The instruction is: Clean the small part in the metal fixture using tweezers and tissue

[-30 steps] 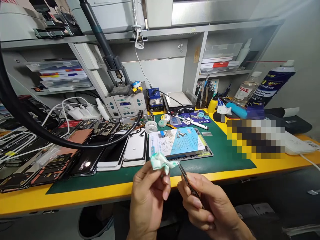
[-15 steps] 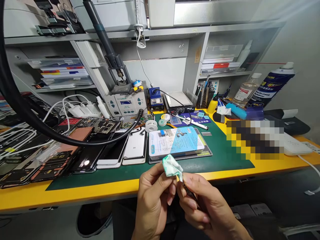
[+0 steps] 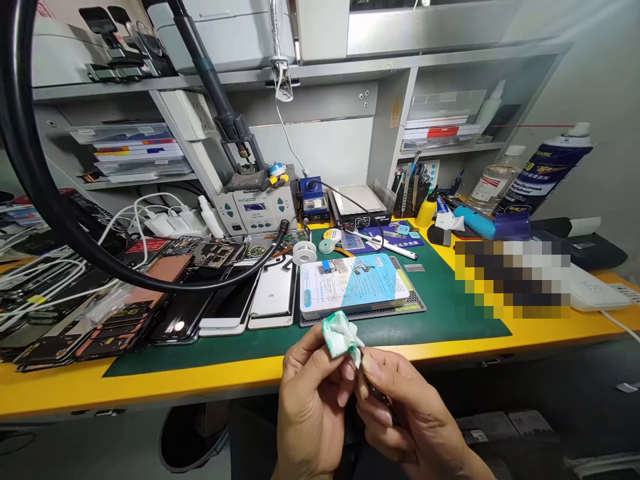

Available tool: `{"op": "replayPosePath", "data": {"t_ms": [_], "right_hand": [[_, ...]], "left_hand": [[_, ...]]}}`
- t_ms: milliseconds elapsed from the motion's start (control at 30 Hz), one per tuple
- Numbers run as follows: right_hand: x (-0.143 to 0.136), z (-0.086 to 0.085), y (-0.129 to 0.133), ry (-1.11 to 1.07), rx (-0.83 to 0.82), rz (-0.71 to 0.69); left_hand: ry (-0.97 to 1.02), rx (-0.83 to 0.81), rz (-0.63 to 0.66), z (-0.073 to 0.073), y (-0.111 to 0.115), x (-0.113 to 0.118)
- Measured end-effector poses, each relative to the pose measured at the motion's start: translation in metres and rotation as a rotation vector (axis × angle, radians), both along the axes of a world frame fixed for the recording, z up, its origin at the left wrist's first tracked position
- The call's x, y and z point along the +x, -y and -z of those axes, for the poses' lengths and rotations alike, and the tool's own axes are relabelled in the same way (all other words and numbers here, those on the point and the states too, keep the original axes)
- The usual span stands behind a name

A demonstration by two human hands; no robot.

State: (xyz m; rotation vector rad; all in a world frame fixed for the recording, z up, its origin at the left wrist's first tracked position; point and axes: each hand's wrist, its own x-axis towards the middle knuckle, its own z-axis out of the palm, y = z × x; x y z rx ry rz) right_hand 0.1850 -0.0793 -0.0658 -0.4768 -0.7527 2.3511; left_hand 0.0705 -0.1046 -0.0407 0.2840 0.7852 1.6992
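Just in front of the bench edge, my left hand (image 3: 307,400) pinches a crumpled white wipe (image 3: 340,333) with green stains. My right hand (image 3: 413,403) is closed around a dark, narrow piece (image 3: 383,395) whose kind I cannot make out. The near end of that piece meets a twisted corner of the wipe, between the fingertips of both hands. Most of the dark piece is hidden by the right fingers. Beyond my hands a blue and white box (image 3: 357,287) lies on the green mat (image 3: 450,313).
Several phones and boards, including a white phone (image 3: 273,297), lie at the left. A thick black hose (image 3: 165,283) loops across that side. A solder spool (image 3: 305,253) and hot-air station (image 3: 257,210) stand behind. A spray can (image 3: 547,170) and bottle (image 3: 495,180) are at right.
The wipe's loose corner has been twisted and bunched against the dark piece, and more green shows on it. Both hands keep their grip. The camera view has shifted slightly.
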Motion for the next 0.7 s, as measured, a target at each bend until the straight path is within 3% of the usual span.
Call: {"op": "replayPosePath", "data": {"t_ms": [400, 467, 600, 700], "right_hand": [[-0.004, -0.005, 0.003, 0.101, 0.091, 0.116], [-0.002, -0.002, 0.005, 0.125, 0.099, 0.128], [0.012, 0.006, 0.007, 0.173, 0.027, 0.161], [0.023, 0.010, -0.001, -0.004, -0.103, 0.125]], "left_hand": [[-0.033, 0.012, -0.089, 0.000, -0.006, 0.004], [-0.067, -0.003, -0.163, -0.007, -0.008, -0.003], [-0.111, 0.062, -0.438, -0.022, -0.012, -0.034], [-0.245, 0.137, -0.408, -0.023, -0.013, -0.048]]}}
